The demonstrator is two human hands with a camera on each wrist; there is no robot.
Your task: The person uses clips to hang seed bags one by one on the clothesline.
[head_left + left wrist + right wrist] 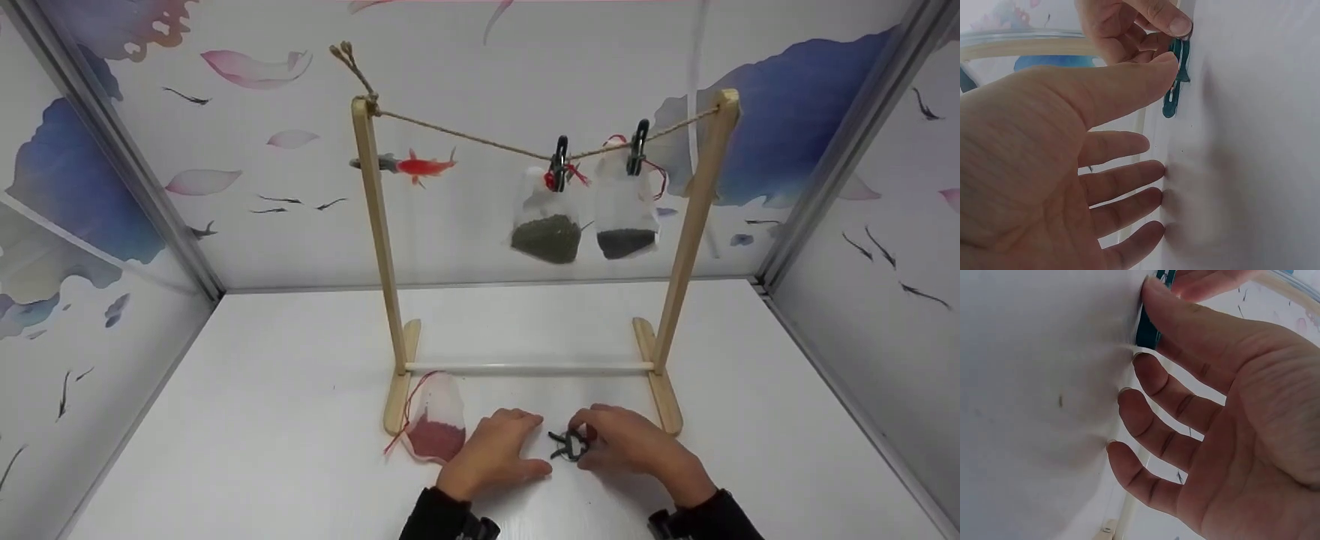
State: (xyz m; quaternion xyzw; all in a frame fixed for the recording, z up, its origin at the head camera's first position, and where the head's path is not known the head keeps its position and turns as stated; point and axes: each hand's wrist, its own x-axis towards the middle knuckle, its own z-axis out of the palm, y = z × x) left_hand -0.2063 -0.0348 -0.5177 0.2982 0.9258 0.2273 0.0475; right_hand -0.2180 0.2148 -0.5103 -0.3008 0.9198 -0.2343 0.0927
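Low over the white table, my right hand (634, 444) pinches a dark green clothespin (1170, 107) between thumb and fingers. In the right wrist view the clothespin (1147, 333) shows beside the thumb, the other fingers bent loosely with their tips close to the tabletop. My left hand (496, 451) is spread on the other side of the clothespin, its fingers extended and their tips at the table surface. The left thumb overlaps the clothespin in the left wrist view. Just left of this hand lies a mesh bag with reddish contents (437, 437) and a red drawstring.
Behind the hands stands a wooden frame (693, 240) with a white crossbar (525, 369) and a sagging rope (465, 136). Dark clothespins hold a bag of green contents (546, 238) and a bag of black contents (626, 242) on it. Patterned walls (465, 45) enclose the table.
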